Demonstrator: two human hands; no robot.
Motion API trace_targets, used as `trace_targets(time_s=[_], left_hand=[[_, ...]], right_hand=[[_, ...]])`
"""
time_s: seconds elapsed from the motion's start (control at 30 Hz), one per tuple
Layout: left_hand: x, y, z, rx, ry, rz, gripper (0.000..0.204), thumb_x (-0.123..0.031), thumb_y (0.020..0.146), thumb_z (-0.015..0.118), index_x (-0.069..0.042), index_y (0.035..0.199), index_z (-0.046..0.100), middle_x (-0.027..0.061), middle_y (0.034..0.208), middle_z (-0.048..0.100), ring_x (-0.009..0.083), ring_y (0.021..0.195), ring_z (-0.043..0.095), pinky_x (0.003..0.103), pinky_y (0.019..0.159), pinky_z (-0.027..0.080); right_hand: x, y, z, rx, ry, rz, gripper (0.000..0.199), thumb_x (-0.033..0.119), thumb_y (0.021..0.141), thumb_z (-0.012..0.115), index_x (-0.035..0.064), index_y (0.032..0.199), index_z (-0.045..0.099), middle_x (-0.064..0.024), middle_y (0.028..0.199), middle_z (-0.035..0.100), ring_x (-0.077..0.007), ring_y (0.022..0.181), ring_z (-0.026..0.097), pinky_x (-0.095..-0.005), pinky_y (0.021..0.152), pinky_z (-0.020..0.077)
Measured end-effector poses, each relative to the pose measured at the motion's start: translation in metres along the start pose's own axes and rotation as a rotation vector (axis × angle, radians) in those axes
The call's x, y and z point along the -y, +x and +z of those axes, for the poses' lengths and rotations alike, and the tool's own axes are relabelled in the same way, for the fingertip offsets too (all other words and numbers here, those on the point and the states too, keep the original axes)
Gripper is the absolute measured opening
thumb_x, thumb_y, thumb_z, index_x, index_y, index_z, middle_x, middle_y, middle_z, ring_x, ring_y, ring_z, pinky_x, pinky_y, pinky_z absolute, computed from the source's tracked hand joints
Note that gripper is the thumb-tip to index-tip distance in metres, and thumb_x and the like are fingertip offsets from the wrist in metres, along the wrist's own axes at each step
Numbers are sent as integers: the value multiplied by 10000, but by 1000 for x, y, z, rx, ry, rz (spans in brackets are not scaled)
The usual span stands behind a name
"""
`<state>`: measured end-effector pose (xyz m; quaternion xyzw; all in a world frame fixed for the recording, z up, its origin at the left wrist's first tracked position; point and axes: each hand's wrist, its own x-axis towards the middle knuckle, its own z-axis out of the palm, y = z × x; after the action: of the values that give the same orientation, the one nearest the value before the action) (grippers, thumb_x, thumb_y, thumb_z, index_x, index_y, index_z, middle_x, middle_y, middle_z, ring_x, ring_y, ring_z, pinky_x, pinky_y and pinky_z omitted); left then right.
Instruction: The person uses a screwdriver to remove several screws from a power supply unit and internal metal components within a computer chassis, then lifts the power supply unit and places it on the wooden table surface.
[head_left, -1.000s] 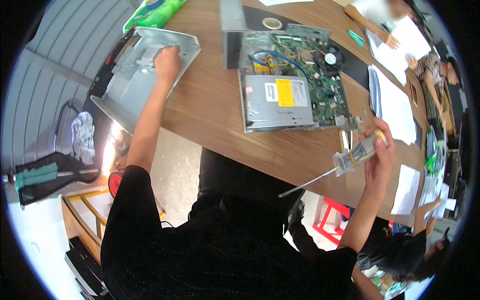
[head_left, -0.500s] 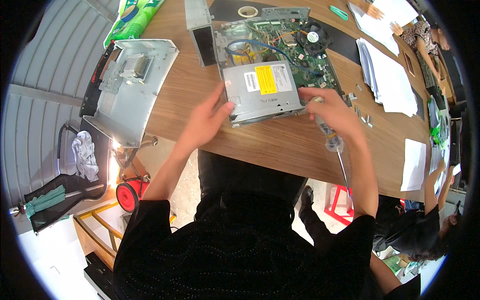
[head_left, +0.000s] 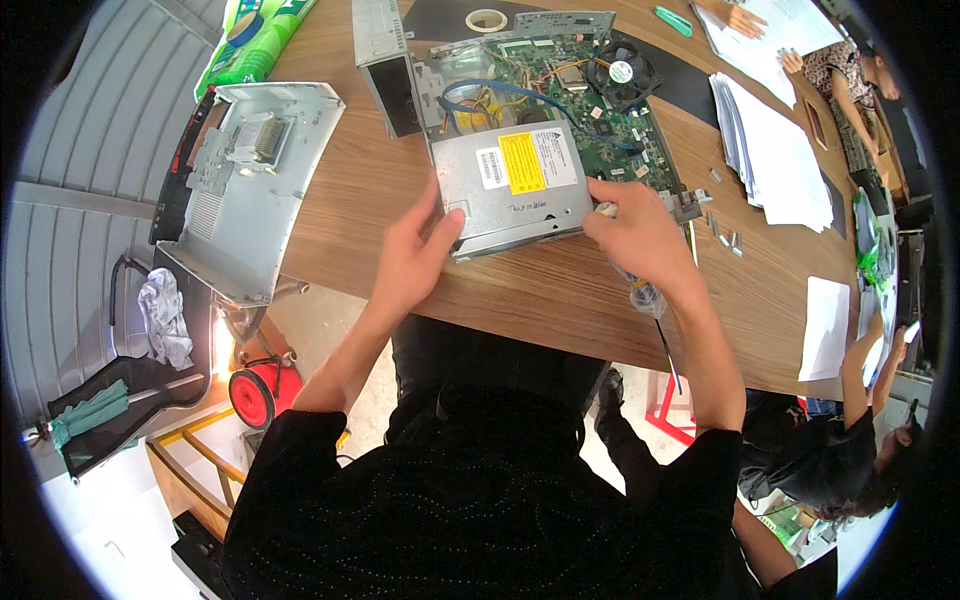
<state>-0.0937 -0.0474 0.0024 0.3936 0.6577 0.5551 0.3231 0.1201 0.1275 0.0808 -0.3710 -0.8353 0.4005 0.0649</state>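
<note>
A silver optical drive (head_left: 480, 210) with a yellow label lies across the near side of an opened computer's green circuit board (head_left: 635, 168). My left hand (head_left: 412, 262) grips its left edge, thumb on top and fingers at the side. At its right edge my right hand (head_left: 640, 235) is closed, fingers and thumb against the corner. That hand also keeps a screwdriver (head_left: 647, 297) in the palm, its clear handle showing below and its shaft pointing toward me. Behind the drive run blue and yellow cables (head_left: 488, 100), and a black fan (head_left: 622, 72) sits on the board.
A detached case panel (head_left: 235, 235) lies at the left table edge. Beside the board stands a silver-and-black metal box (head_left: 385, 85). Small metal pieces (head_left: 722, 235), paper stacks (head_left: 765, 160) and a tape roll (head_left: 486, 20) lie on the table. Other people sit at the right.
The optical drive has shifted slightly left and tilted a little, both hands moving with it. My right hand has closed in on the drive's right edge, and the screwdriver has swung left.
</note>
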Motion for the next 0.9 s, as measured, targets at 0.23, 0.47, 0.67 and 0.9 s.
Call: trace_targets(time_s=[0.23,0.47,0.67,0.9], left_hand=[[-4,6,5,-55,197,20,600,-276,1034,579,15,1526,399,231,1153,701,187,1054,660,316,944,489],[-4,19,-1,-53,214,-19,633,-313,1023,599,-8,1538,393,251,1132,702,258,1023,691,335,927,501],[-13,25,-28,148,351,111,886,-361,862,809,23,1539,385,294,1297,643,302,1209,648,353,1026,475],[-18,30,-29,42,586,351,814,-364,783,863,4,1432,539,262,1308,651,364,1191,652,451,1107,422]], right_hand=[[4,8,-11,96,-58,48,340,205,834,576,24,1073,735,-252,737,679,-392,738,703,-473,776,546],[0,4,-5,50,-33,-30,408,178,834,575,49,1200,701,-232,718,689,-365,677,701,-451,750,549],[-2,1,-1,-9,46,75,518,171,827,584,90,1334,654,-245,876,718,-371,730,702,-453,788,539],[1,2,-5,-46,83,-48,559,140,841,577,114,1398,615,-200,989,737,-249,791,711,-379,730,552]])
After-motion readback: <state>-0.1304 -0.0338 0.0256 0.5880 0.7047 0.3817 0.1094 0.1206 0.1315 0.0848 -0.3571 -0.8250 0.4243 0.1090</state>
